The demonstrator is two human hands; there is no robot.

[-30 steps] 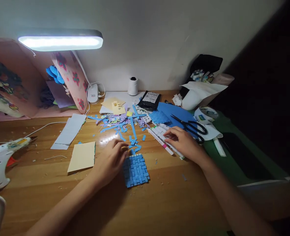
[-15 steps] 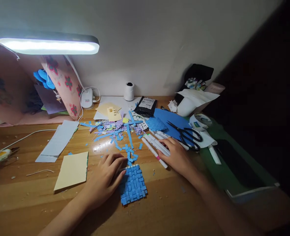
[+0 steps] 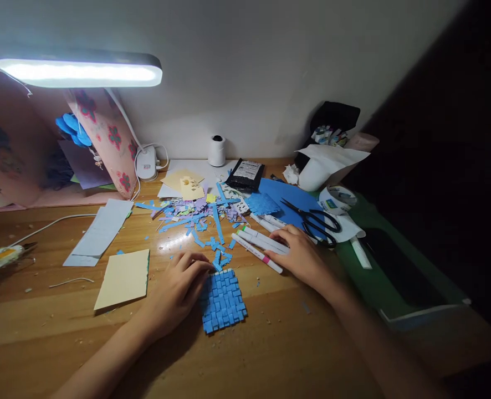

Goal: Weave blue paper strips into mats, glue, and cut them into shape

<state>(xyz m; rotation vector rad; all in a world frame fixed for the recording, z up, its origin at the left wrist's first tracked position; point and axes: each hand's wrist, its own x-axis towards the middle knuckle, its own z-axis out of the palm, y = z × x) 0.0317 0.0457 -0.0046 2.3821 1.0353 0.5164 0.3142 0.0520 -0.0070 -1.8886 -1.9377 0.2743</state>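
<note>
A woven blue paper mat (image 3: 224, 302) lies on the wooden desk. My left hand (image 3: 183, 288) rests at its left edge, fingers curled; whether they pinch anything is hidden. At the right, my right hand (image 3: 297, 255) has its fingers on a white marker (image 3: 266, 241) lying on the desk. Just left of that is a second marker with a pink band (image 3: 257, 252). Blue paper scraps (image 3: 220, 257) touch the top of the mat.
Paper cuttings (image 3: 191, 213) are heaped at the back centre. Black scissors (image 3: 312, 219) lie on blue paper at the right. A cream sheet (image 3: 123, 280) sits at the left, under a lit lamp (image 3: 79, 72). A tape roll (image 3: 337, 198) is at the right.
The view has shifted slightly. The thumb of my left hand has drawn in off the mat towards its fingers. My right hand stays at the markers.
</note>
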